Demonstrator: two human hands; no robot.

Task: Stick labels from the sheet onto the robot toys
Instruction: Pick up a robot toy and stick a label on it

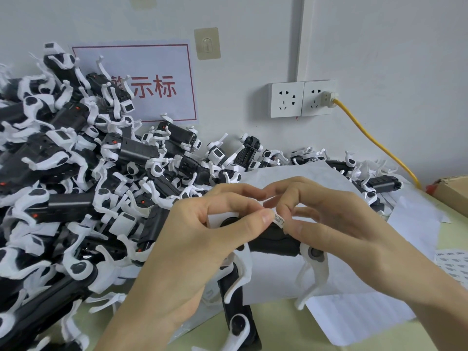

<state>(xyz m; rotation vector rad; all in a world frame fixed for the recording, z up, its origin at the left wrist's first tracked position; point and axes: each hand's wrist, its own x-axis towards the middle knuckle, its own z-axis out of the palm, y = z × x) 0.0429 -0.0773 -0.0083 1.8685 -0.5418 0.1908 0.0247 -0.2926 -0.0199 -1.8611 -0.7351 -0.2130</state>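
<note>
A black-and-white robot dog toy (276,243) is held above the table in the middle of the view, its white legs hanging down. My left hand (192,239) grips the toy's front part, thumb and fingers curled round it. My right hand (336,219) pinches a small white printed label (278,219) just above the toy's black body. My left thumb tip touches the label's left end. The label sheet (453,264) lies at the right edge, partly cut off by the frame.
A big heap of robot dog toys (83,173) fills the left and back of the table. White backing paper sheets (354,279) lie under my hands. A cardboard box (453,193) sits at far right. A yellow cable (379,143) runs from the wall socket.
</note>
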